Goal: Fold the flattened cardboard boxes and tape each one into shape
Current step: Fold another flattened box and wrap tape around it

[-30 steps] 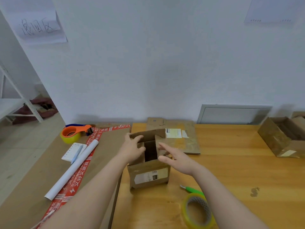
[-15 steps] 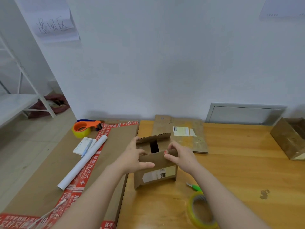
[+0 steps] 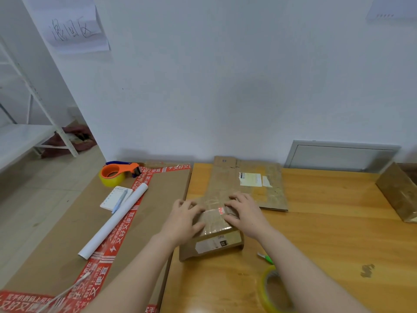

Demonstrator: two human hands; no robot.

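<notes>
A small brown cardboard box (image 3: pixel 212 243) stands on the wooden table (image 3: pixel 327 240), its top flaps folded down flat. My left hand (image 3: pixel 184 219) presses on the left part of the top and my right hand (image 3: pixel 244 214) presses on the right part, fingers spread over the flaps. Old clear tape and a red mark show on the top between my hands. A flattened cardboard box (image 3: pixel 248 184) lies just behind it. A yellowish tape roll (image 3: pixel 274 292) lies near the front edge, partly hidden by my right forearm.
An orange tape dispenser (image 3: pixel 117 172), a notepad with a pen (image 3: pixel 116 196) and a white paper roll (image 3: pixel 114 222) lie on a large cardboard sheet (image 3: pixel 56 245) at left. A green-handled tool (image 3: pixel 266 258) lies right of the box. Another folded box (image 3: pixel 399 190) stands at far right.
The box's top flaps, open a second ago, have been folded down and both my hands now press flat on the closed top. The camera has moved closer.
</notes>
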